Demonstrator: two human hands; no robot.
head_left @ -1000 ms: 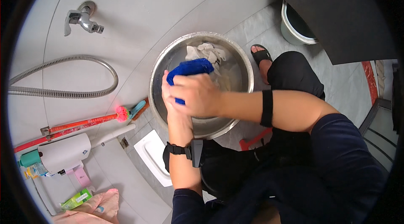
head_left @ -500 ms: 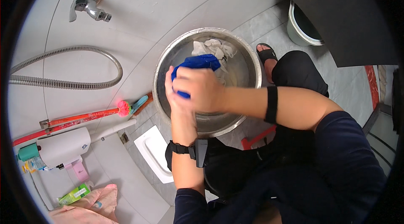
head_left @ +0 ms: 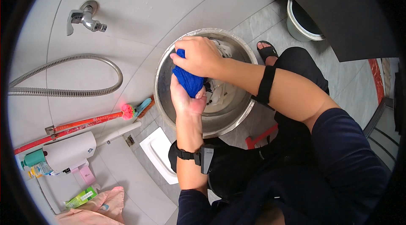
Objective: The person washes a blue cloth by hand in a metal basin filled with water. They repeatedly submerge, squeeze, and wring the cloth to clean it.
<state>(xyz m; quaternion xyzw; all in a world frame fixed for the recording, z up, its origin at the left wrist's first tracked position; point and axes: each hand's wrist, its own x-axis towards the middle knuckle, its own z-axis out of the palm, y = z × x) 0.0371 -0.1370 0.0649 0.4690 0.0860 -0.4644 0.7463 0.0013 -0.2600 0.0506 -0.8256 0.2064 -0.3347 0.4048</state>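
A bunched blue cloth (head_left: 189,80) is stretched between my two hands, above a round metal basin (head_left: 220,133). My left hand (head_left: 187,100) is below it, palm up, with the fingers curled round its lower end. From above, my right hand (head_left: 199,54) grips the upper end, thumb across the front. Whitish wet cloth (head_left: 218,92) lies in cloudy water in the basin, partly hidden by my right hand and forearm. Dark bits show on that cloth beside the blue one.
On the left wall are a tap (head_left: 88,20) and a looped metal hose (head_left: 89,92). Red-handled brushes (head_left: 101,117) lean near the basin's left side. A white tray (head_left: 158,153) lies on the tiles, a grey bucket (head_left: 298,32) stands at the far right, and a red bar (head_left: 262,135) shows near my legs.
My right hand has moved up and away from my left, so more of the blue cloth shows between them. The two hands were blurred and pressed together before.
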